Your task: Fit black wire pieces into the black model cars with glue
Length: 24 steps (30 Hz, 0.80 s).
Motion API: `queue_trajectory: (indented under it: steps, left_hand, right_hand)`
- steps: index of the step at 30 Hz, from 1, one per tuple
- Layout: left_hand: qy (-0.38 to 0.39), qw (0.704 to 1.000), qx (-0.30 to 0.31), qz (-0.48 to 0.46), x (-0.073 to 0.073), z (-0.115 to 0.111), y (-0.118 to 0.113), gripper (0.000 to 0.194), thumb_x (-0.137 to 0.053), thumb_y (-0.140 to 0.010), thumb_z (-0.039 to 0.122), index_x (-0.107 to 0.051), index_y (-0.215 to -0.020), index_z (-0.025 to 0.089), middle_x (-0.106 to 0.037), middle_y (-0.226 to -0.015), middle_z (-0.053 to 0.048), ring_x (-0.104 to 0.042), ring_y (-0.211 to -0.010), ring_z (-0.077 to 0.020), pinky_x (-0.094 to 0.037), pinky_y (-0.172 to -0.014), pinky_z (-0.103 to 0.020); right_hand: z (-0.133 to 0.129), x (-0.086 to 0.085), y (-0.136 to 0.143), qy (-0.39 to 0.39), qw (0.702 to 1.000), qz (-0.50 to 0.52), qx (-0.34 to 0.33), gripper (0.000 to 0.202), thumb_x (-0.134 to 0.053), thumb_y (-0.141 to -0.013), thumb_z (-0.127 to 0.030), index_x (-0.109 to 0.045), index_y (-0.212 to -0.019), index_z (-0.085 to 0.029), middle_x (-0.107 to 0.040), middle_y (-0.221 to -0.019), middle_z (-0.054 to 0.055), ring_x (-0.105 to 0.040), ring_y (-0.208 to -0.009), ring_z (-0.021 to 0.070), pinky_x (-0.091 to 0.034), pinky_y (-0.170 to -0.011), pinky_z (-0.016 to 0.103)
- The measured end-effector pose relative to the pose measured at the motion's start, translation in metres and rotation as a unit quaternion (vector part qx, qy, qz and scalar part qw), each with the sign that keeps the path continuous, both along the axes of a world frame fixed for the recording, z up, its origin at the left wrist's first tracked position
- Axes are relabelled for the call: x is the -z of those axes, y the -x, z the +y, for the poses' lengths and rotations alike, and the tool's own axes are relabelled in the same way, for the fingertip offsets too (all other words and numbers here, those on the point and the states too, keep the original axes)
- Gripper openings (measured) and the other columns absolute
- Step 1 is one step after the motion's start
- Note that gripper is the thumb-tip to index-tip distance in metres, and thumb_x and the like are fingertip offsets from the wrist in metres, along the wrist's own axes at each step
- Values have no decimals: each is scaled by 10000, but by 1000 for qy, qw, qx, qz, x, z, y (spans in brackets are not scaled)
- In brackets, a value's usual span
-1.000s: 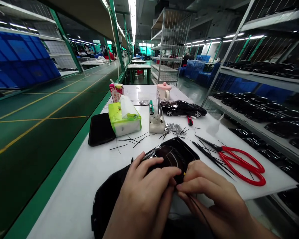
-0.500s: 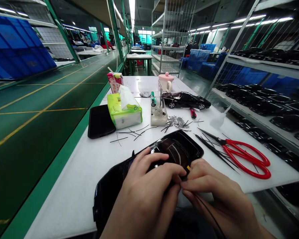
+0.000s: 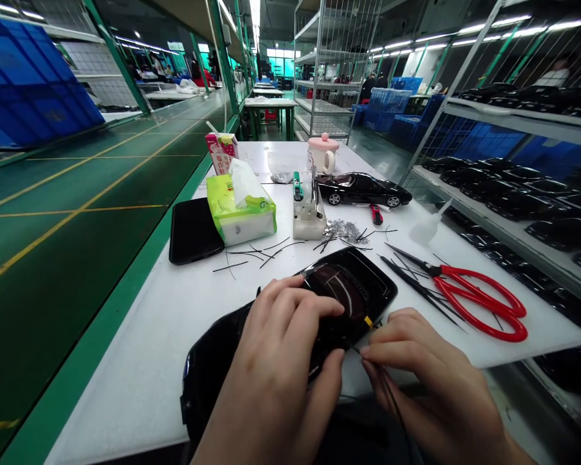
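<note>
A glossy black model car (image 3: 213,361) lies on the white table at the near edge, slanting away to the right. Across its roof and side rests my left hand (image 3: 285,349), fingers apart and thumb off to the side. My right hand (image 3: 416,361) pinches a thin black strip (image 3: 354,349) whose tip reaches the car's near side; more of the strip trails down below the palm. A small yellow piece (image 3: 368,321) shows on the car's edge between the hands. Red-handled scissors (image 3: 484,297) lie to the right, beside loose black strips (image 3: 421,290).
Behind the car stand a tissue pack (image 3: 244,210), a black phone-like slab (image 3: 193,231), a whitish fixture (image 3: 308,223), a pile of silvery bits (image 3: 343,230), another black model car (image 3: 365,190) and a lidded mug (image 3: 323,155). A squeeze bottle (image 3: 426,227) and racks of black car shells (image 3: 513,187) are on the right.
My hands have moved apart. The left thumb and index finger have spread open and drawn back from the strip, while my right hand has shifted slightly right, still pinching it.
</note>
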<state>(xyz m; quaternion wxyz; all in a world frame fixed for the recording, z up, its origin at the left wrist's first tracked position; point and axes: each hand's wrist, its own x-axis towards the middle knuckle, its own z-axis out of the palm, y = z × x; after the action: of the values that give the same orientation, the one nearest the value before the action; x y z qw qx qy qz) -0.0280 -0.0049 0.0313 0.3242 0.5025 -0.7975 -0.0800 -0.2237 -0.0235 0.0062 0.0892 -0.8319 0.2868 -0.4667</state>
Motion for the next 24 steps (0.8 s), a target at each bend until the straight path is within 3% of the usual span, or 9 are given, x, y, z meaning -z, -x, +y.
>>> queue_trajectory:
  steps: [4, 8, 13, 16, 24]
  left_hand:
    - [-13, 1000, -9, -22, -2, -4, 1, 399, -579, -913, 140, -498, -1274, 290, -549, -1364, -50, -427, -1422, -246, -424, -1190, -462]
    - [-12, 999, -11, -33, -4, -8, 4, 365, -572, -918, 146, -511, -1257, 267, -568, -1372, -67, -506, -1345, -274, -467, -1140, -516]
    - [-2, 999, -23, -41, -1, -5, 0, 361, -537, -939, 164, -502, -1281, 274, -531, -1446, -58, -481, -1384, -248, -444, -1161, -471]
    - [-4, 999, -34, -34, 2, -1, -11, 332, -532, -979, 233, -502, -1302, 309, -504, -1487, -15, -445, -1423, -196, -402, -1184, -376]
    - [-31, 994, -94, 53, 3, 0, -24, 240, -534, -998, 335, -547, -1233, 380, -581, -1425, 82, -495, -1386, -108, -380, -1157, -236]
  right_hand:
    - [2, 5, -2, -39, 999, -27, 22, 166, -567, -862, -16, -612, -899, -172, -652, -719, 11, -608, -636, 122, -519, -578, 237]
    - [7, 9, -2, -62, 997, -31, 41, 142, -581, -887, -35, -624, -904, -169, -667, -725, 10, -623, -627, 106, -523, -573, 203]
    - [12, 15, -3, -103, 994, -48, -3, 128, -621, -901, -52, -653, -955, -165, -675, -737, 18, -659, -641, 108, -539, -585, 187]
    - [14, 20, -7, -111, 993, -46, -7, 118, -620, -908, -64, -667, -952, -162, -647, -670, 1, -616, -559, 107, -491, -517, 198]
    - [11, 23, -14, -89, 996, -21, -9, 117, -641, -925, -60, -730, -987, -105, -708, -668, -3, -640, -522, 82, -499, -559, 184]
